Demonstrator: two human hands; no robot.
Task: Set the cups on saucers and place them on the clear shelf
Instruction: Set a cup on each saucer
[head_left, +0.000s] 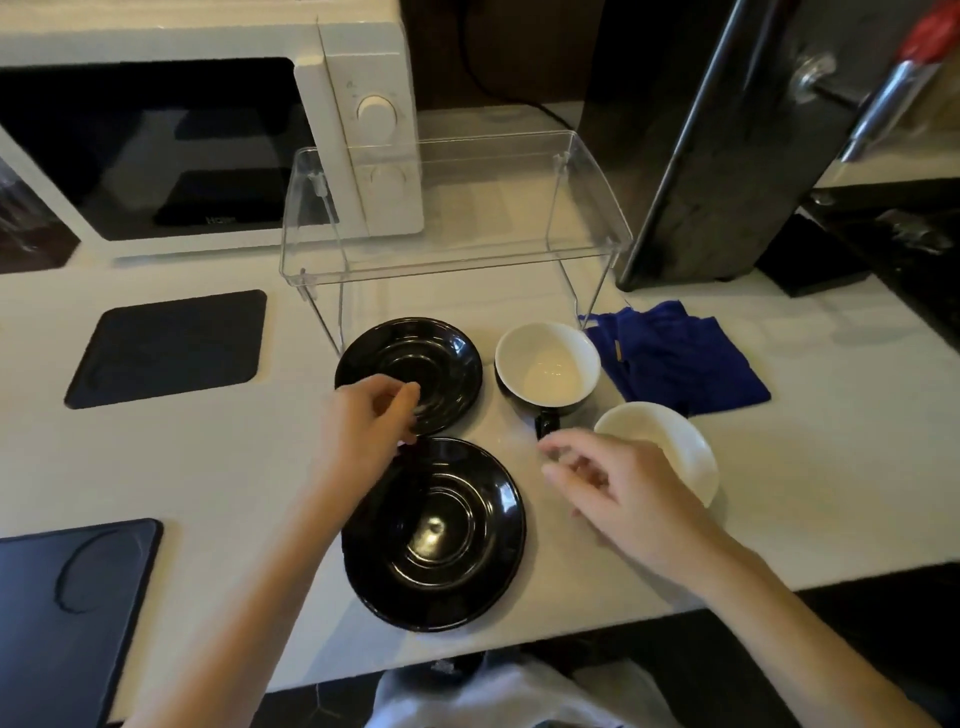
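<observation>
- Left hand (371, 423) hovers with fingers curled loosely, its fingertips over the near rim of the far black saucer (415, 364); whether it grips the saucer, I cannot tell.
- Right hand (610, 486) is half open and holds nothing, just short of the black handle of the upright cup (548, 369).
- The near black saucer (434, 535) lies by the worktop's (249, 467) front edge, its rim touching the far one.
- A second cup (670, 447) lies tipped beside the right hand.
- The clear shelf (452, 208) stands behind, a blue cloth (670, 358) at its right foot and a white microwave (208, 130) to its left.
</observation>
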